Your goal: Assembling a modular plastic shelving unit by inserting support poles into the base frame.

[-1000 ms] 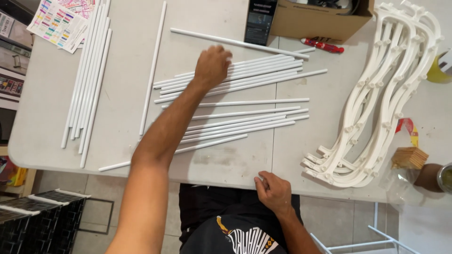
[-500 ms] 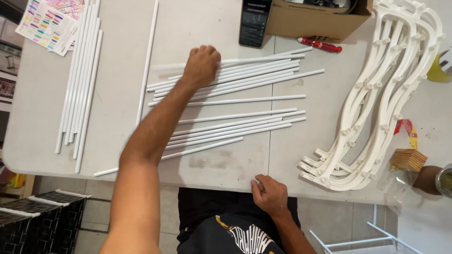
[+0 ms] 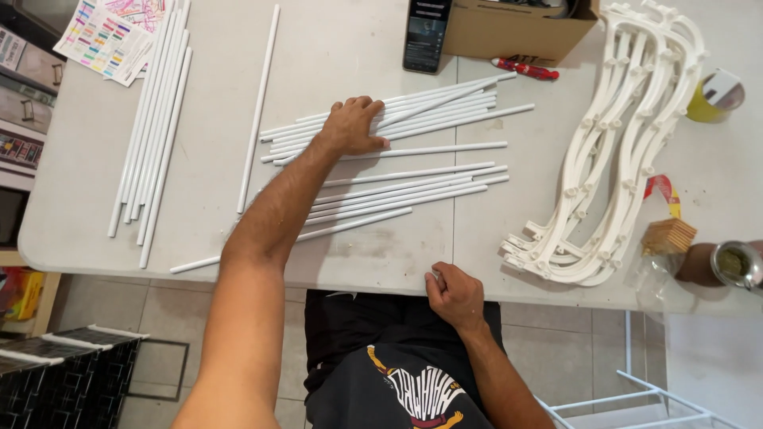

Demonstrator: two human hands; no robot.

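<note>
My left hand reaches across the white table and lies on an upper bundle of thin white rods, fingers curled over them. One rod lies slanted on top of that bundle. A second spread of white rods lies closer to me, under my forearm. My right hand is curled on the table's front edge, thumb on top. I am sitting at the table in black clothes.
More white rods lie bundled at the left, with a single rod beside them. White curved plastic frames are stacked at the right. A phone, cardboard box, red pen, printed sheet and black crates are around.
A rod that lay apart at the far side now rests with the upper bundle under my left hand. My right hand stays at the table's edge. The view has shifted slightly.
</note>
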